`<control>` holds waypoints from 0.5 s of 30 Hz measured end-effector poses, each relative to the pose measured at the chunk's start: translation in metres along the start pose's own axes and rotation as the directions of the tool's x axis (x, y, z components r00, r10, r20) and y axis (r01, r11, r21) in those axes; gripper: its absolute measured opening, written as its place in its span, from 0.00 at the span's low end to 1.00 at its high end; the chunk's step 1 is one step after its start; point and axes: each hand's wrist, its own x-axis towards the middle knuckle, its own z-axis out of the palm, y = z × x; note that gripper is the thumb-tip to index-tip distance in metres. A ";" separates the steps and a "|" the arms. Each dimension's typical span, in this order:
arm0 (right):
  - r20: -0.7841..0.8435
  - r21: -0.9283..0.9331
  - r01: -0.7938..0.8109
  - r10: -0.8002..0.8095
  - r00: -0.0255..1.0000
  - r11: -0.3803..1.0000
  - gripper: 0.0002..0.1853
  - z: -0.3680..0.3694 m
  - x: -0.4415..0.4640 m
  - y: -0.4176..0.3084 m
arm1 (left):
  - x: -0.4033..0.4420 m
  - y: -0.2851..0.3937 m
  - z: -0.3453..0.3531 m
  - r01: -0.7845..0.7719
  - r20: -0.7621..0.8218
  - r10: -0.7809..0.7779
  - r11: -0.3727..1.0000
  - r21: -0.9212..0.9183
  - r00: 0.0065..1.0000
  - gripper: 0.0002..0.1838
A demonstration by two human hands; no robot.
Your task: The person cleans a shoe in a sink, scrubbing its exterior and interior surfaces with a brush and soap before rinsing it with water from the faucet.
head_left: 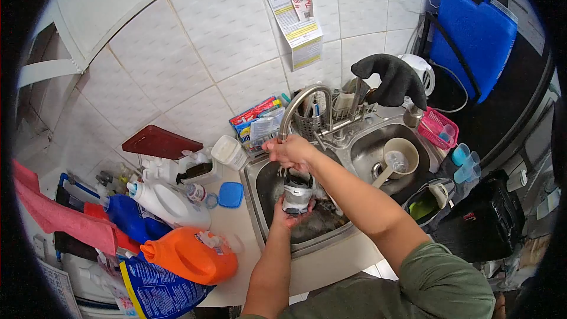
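My left hand (pixel 288 217) is closed around a grey and white Nike shoe (pixel 297 194), holding it from below over the left sink basin (pixel 255 192). Right under the spout of the metal faucet (pixel 313 90) is my right hand (pixel 290 152), just above the shoe. Its fingers look bent and partly smeared, and I cannot tell whether they grip anything. Water seems to run down between this hand and the shoe. Dark, wet, sudsy contents lie at the bottom of the basin, partly hidden by my hands.
A beige dipper (pixel 411 149) sits in the right basin. Left on the counter are an orange detergent jug (pixel 189 258), a white bottle (pixel 168 201) and a blue lid (pixel 231 195). A dark cloth (pixel 393 80) hangs behind the sink; a pink basket (pixel 436 127) stands right.
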 end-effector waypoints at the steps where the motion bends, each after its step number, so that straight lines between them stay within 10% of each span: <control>1: -0.061 -0.120 -0.034 0.027 0.998 0.992 0.14 0.001 -0.006 -0.005 | -0.002 0.000 0.007 0.004 -0.061 -0.006 0.999 -0.043 0.998 0.34; 8: -0.168 -0.932 -0.015 -0.396 0.903 0.362 0.20 -0.054 -0.003 0.058 | -0.007 -0.002 0.029 -0.132 -0.124 0.144 0.987 0.097 0.982 0.37; 11: -0.329 -0.913 -0.193 -0.371 0.869 0.358 0.18 -0.085 0.025 0.128 | -0.010 0.003 0.027 -0.139 -0.130 0.143 0.990 0.040 0.981 0.36; 15: -0.137 -0.932 -0.001 -0.350 0.927 0.361 0.18 -0.088 0.037 0.125 | -0.023 0.000 -0.008 -0.157 -0.073 0.166 0.981 0.111 0.983 0.35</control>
